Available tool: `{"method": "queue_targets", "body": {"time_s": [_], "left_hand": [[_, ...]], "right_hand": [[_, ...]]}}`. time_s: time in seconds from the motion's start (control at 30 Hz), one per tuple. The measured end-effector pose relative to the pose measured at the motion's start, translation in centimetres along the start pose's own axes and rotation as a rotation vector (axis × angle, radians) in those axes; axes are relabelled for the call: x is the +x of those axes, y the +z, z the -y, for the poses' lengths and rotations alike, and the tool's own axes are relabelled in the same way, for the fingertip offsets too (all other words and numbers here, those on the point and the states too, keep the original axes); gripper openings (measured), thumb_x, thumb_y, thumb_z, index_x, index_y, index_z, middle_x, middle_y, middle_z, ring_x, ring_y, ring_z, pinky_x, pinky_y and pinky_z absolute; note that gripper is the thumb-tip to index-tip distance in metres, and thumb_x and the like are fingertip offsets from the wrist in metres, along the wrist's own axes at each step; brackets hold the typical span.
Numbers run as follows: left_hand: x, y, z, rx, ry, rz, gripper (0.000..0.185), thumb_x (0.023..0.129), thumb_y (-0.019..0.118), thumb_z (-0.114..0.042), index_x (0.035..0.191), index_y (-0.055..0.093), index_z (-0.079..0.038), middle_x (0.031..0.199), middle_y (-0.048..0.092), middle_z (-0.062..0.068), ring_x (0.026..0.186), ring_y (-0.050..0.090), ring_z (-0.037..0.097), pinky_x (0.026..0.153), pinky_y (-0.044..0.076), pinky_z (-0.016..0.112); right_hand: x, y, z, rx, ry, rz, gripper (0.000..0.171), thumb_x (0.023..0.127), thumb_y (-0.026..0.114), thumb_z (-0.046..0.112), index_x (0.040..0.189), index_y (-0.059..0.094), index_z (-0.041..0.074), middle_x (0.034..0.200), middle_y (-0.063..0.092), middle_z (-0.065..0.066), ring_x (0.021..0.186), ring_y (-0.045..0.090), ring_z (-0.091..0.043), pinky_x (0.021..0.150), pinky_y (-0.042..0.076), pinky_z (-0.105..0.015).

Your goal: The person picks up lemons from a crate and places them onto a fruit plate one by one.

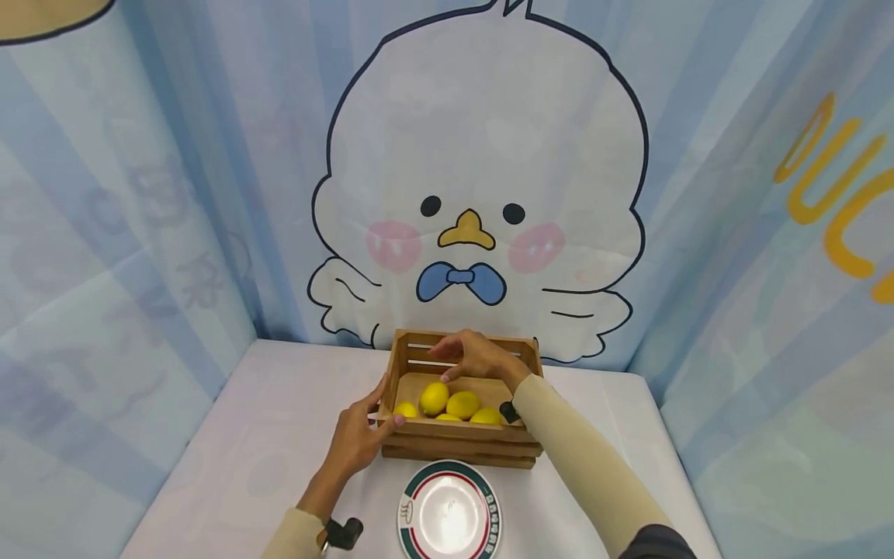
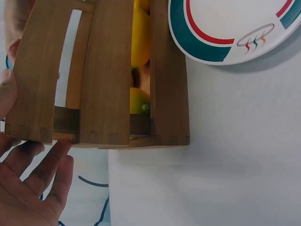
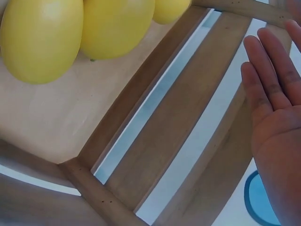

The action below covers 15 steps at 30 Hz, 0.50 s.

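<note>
A slatted wooden crate (image 1: 457, 449) stands at the back of the table with several yellow lemons (image 1: 463, 404) inside. At its near left corner, my left hand (image 1: 355, 436) grips the crate, thumb over the front rim and fingers against the left end. Over the inside of the crate hovers my right hand (image 1: 478, 355), holding nothing. Its fingers (image 3: 269, 70) look extended in the right wrist view, apart from the lemons (image 3: 115, 28). Through the slats in the left wrist view, part of a lemon (image 2: 139, 101) shows.
A round plate (image 1: 450, 512) with a green and red rim lies on the white tabletop (image 1: 265, 442), just in front of the crate. Behind the crate hangs a curtain (image 1: 482, 116) printed with a cartoon chick; more curtain flanks both sides.
</note>
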<state>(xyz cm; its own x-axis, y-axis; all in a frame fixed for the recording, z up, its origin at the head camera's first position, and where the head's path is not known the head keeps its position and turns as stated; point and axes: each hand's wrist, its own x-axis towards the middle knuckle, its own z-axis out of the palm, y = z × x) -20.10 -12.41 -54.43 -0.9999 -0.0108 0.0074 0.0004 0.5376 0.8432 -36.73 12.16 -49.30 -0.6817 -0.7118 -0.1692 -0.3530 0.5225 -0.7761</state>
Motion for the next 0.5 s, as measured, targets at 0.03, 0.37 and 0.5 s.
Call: {"method": "queue_targets", "body": {"time_s": [0.03, 0.37, 0.5], "left_hand": [[0.0, 0.0, 0.0, 0.0, 0.0, 0.001, 0.085, 0.097, 0.079, -0.027, 0.168, 0.032, -0.025, 0.167, 0.046, 0.015, 0.134, 0.063, 0.041, 0.111, 0.055, 0.057], [0.0, 0.1, 0.3, 0.007, 0.004, -0.001, 0.085, 0.098, 0.079, -0.028, 0.168, 0.032, -0.023, 0.166, 0.047, 0.015, 0.133, 0.063, 0.04, 0.11, 0.056, 0.057], [0.1, 0.0, 0.3, -0.001, 0.004, 0.0, 0.085, 0.098, 0.078, -0.028, 0.168, 0.031, -0.024, 0.166, 0.047, 0.015, 0.134, 0.063, 0.04, 0.11, 0.056, 0.057]], "right_hand": [[0.1, 0.0, -0.1, -0.009, 0.002, 0.004, 0.055, 0.092, 0.083, 0.01, 0.143, 0.065, 0.004, 0.147, 0.067, -0.016, 0.139, 0.063, -0.035, 0.119, 0.049, -0.053], [1.2, 0.6, -0.4, -0.022, -0.007, 0.095, 0.05, 0.09, 0.084, 0.008, 0.139, 0.07, 0.01, 0.146, 0.067, -0.015, 0.14, 0.06, -0.039, 0.121, 0.047, -0.056], [1.8, 0.9, -0.7, -0.052, 0.007, 0.13, 0.049, 0.09, 0.084, 0.01, 0.138, 0.071, 0.012, 0.146, 0.068, -0.013, 0.14, 0.061, -0.036, 0.12, 0.049, -0.052]]}}
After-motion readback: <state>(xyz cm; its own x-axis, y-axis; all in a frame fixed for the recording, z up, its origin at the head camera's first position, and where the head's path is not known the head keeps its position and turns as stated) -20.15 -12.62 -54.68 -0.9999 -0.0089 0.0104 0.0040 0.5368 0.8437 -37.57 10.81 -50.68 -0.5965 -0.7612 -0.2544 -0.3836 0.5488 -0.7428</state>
